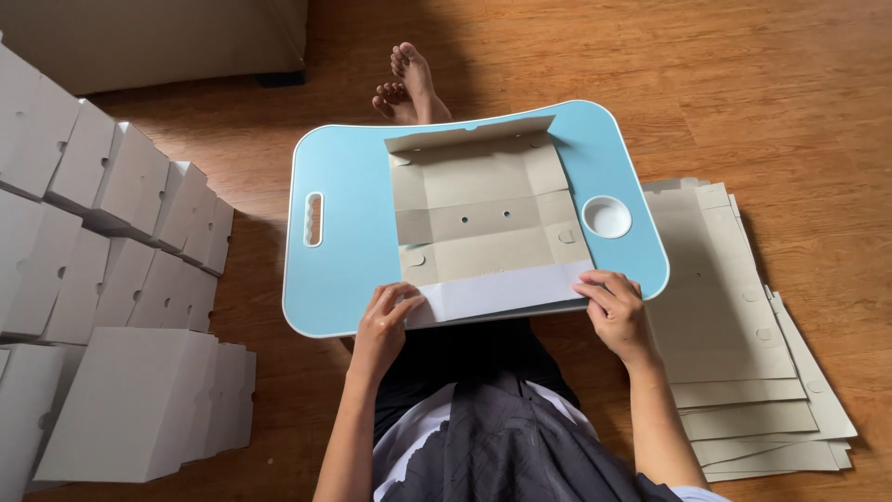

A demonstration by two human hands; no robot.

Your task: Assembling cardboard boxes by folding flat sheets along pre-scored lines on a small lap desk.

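Right now a flat cardboard box blank lies unfolded on a light blue lap tray, filling its middle from the far edge to the near edge. Its grey inner face is up, creased into panels, with two small holes near the centre. The near flap is turned up and over, showing its white outer side along the tray's near edge.

The left hand pinches the left end of that white flap, fingers curled on top; the thumb is hidden beneath, so how firmly it clamps is hard to say. The right hand grasps the flap's right end at the tray's near right corner, fingers bent over the fold.

A round white cup recess sits by the tray's right edge, just beside the blank, and a slot handle opens near the left edge.

On the wooden floor to the right, a stack of flat blanks lies partly tucked under the tray and partly screened by the right forearm. To the left, folded white boxes stand in rows, cut off by the picture's left and bottom edges. Bare feet show beyond the tray's far edge; the legs are hidden under it.
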